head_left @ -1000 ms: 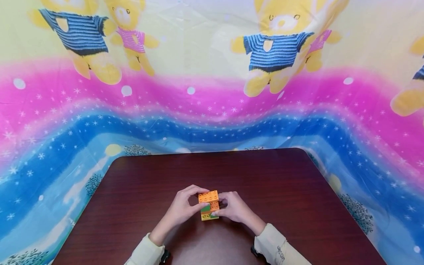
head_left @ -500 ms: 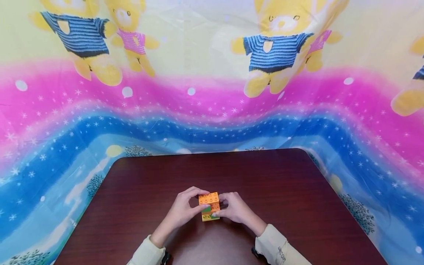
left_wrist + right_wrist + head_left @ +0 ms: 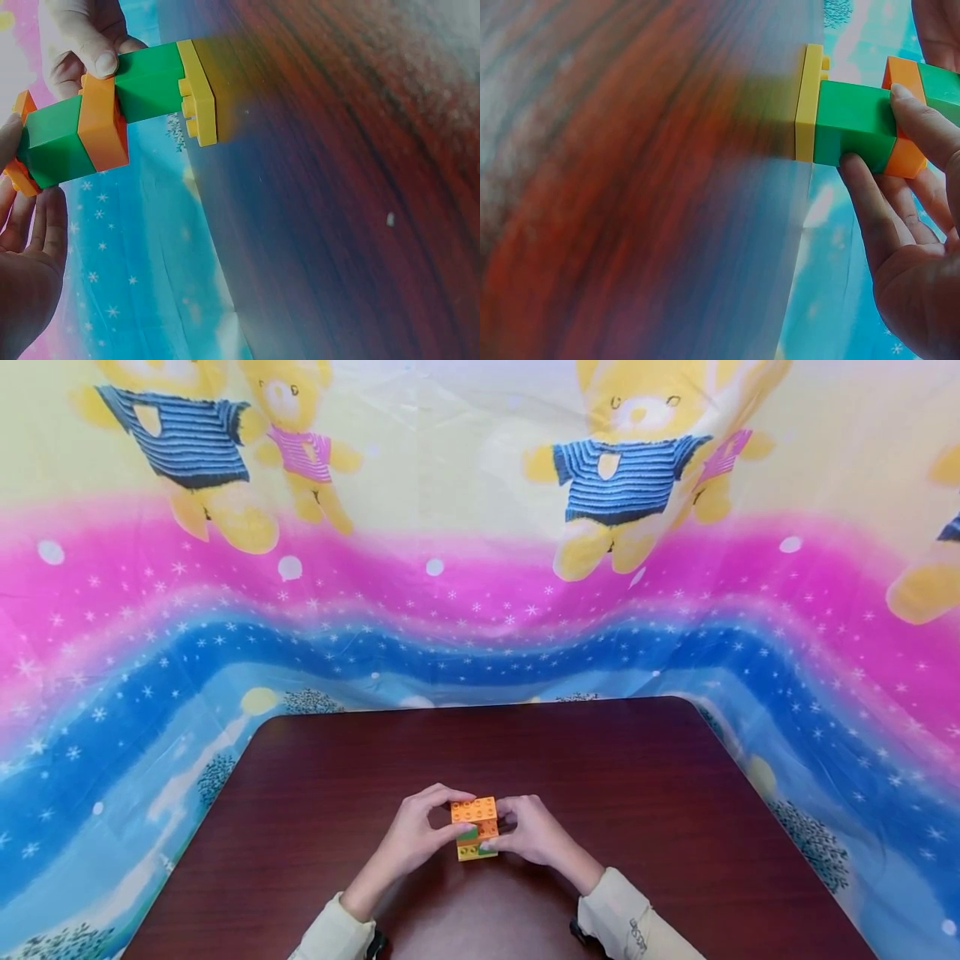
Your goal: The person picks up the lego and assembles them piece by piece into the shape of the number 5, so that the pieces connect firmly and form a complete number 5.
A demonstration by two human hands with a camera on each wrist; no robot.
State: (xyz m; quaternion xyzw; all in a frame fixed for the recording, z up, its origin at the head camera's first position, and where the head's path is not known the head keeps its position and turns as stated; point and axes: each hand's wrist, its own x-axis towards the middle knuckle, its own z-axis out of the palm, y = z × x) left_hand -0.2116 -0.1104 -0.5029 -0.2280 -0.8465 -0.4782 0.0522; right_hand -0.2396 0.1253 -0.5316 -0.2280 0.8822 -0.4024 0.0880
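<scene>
Brick stack (image 3: 483,829): long axis vertical (studs (image 3: 478,814) up); left hand (image 3: 416,827), right hand (image 3: 531,829) pinching it.

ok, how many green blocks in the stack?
2. Upper green plastic block, between top orange plastic brick and middle orange plastic brick; lower green plastic block, between that and yellow plastic plate. Fingers could hide others.

You have a shiny, dark red-brown table (image 3: 337,764) with round far corners. Behind it and along both its sides, you see a big cloth (image 3: 450,460) with yellow bears (image 3: 618,481), a pink band (image 3: 495,564), a blue band (image 3: 480,662) and white snowflakes (image 3: 532,610).
</scene>
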